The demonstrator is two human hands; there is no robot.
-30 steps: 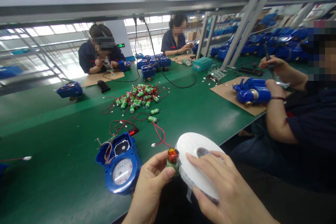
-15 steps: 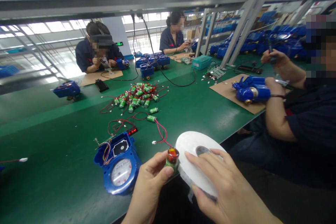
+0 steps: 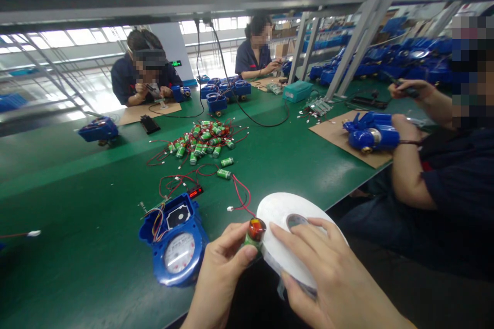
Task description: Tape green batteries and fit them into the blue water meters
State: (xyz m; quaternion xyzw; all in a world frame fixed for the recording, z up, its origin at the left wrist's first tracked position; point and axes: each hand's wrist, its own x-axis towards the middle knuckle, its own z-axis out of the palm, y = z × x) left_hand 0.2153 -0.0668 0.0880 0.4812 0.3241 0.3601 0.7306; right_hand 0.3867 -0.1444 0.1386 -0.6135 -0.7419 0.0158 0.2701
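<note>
My left hand point(image 3: 224, 262) pinches a green battery point(image 3: 254, 234) between thumb and fingers, its orange-brown end facing up. Red and black wires point(image 3: 247, 198) run from it to a white plug lying on the green table. Close against the battery is a large white roll of tape point(image 3: 278, 221), gripped across its face by my right hand point(image 3: 320, 262). A strip hangs from the roll's lower edge. Left of my hands lies an open blue meter point(image 3: 179, 241) with a round dial and exposed wiring.
A heap of green batteries point(image 3: 204, 139) with wires lies mid-table, near a small red-lit display point(image 3: 195, 193). A co-worker at the right leans over a blue meter point(image 3: 372, 133) on cardboard point(image 3: 339, 146). Two more people work at the far side. A metal shelf point(image 3: 154, 2) spans overhead.
The red digits on the small display differ. At the right, the co-worker's raised hand and dark tool have shifted and tilted. My hands keep nearly the same hold on battery and roll.
</note>
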